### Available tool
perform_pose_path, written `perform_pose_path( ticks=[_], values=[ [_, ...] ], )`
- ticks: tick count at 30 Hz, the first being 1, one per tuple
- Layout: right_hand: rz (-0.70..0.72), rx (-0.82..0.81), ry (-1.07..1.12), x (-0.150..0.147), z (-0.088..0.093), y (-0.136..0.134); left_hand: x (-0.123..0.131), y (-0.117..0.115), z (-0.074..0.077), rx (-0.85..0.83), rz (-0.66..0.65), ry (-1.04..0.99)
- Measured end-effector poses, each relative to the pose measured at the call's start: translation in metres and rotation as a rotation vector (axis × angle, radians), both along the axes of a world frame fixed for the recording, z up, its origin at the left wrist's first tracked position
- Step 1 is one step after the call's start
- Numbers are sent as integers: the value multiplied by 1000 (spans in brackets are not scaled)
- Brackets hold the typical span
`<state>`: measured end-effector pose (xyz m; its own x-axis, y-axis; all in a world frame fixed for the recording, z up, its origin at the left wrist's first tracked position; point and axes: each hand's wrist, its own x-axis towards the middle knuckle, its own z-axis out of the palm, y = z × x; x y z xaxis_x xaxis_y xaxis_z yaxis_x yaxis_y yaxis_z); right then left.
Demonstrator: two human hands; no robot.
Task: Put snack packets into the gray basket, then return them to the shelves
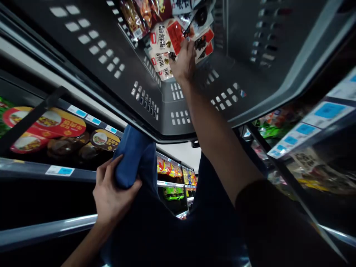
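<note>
My right hand point(183, 61) reaches deep into a dark grey plastic basket point(116, 44). Its fingers are curled onto a red-and-white snack packet point(168, 37) lying among several similar packets point(204, 40) at the basket's bottom. My left hand point(114, 193) is lower down, outside the basket, with fingers wrapped round a blue padded thing point(133, 159) just under the basket's rim. I cannot tell what the blue thing is. My dark-sleeved right arm point(267, 215) crosses the middle of the view.
On the left, a shelf point(41, 168) holds round-lidded red and yellow food bowls point(59, 124), with blue price tags point(65, 171) along its rails. On the right, shelves point(306, 133) carry packets and more blue tags. More stocked shelves point(174, 170) show down the aisle.
</note>
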<state>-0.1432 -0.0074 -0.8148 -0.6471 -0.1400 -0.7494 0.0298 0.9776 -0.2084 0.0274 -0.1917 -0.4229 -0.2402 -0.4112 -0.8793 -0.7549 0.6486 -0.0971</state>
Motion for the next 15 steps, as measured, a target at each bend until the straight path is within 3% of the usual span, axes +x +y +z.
perform_pose_path(
  ticks=[3,7,11,15],
  values=[
    [-125,115,111,1,-16,-7,1,-3,-5,-9,-3,6],
    [-10,156,60,-7,5,-11,2,-3,-8,-10,-2,22],
    [167,-3,70,-14,27,-16,3,-5,-7,7,-5,64],
    [268,-182,111,-15,31,-20,2,-9,-7,10,-11,73]
  ],
)
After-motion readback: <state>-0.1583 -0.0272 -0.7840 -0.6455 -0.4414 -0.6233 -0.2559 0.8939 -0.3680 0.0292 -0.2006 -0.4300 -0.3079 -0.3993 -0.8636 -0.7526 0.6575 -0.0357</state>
